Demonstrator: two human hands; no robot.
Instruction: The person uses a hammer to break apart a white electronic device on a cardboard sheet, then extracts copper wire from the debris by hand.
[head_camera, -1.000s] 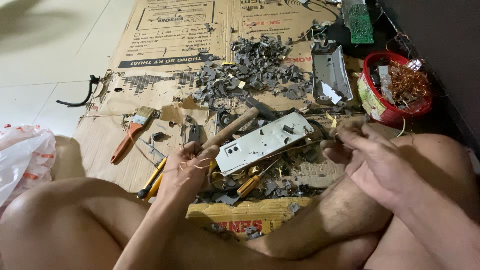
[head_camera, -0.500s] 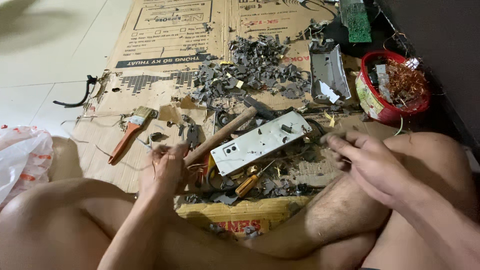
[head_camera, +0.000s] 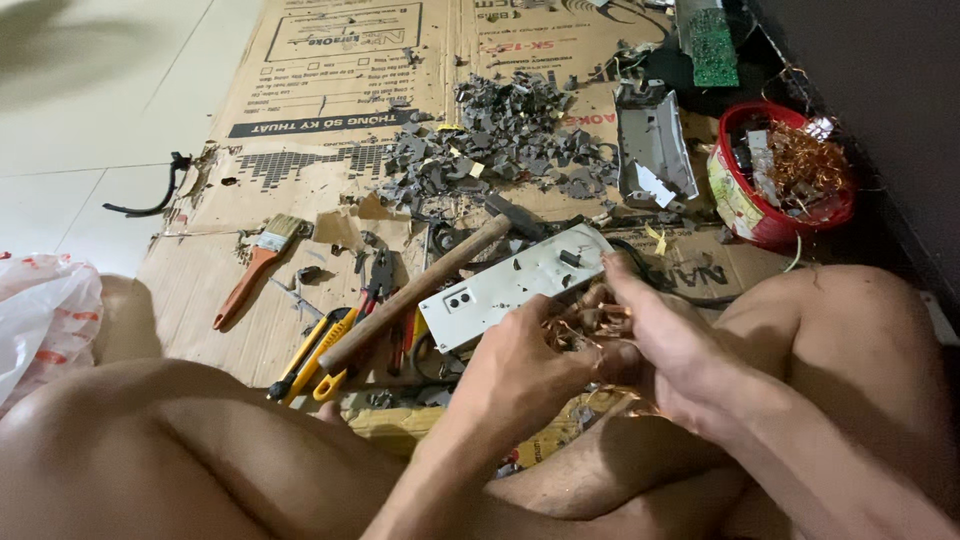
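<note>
Brown flattened cardboard (head_camera: 300, 120) with printed panels covers the floor; a red bowl (head_camera: 790, 225) holds copper scrap. Both hands (head_camera: 600, 345) meet, clutching copper wire (head_camera: 585, 322).

You're finding open cardboard (head_camera: 330, 120) at far left; the hammer (head_camera: 415, 295), white metal plate (head_camera: 515, 285) and grey scrap pile (head_camera: 500, 150) are blocking the way ahead, the red bowl (head_camera: 745, 215) crowding the right.

Shiny copper wire (head_camera: 585, 322), matt grey metal plate (head_camera: 515, 285), smooth wooden hammer handle (head_camera: 415, 293), rough brown cardboard (head_camera: 330, 110).
</note>
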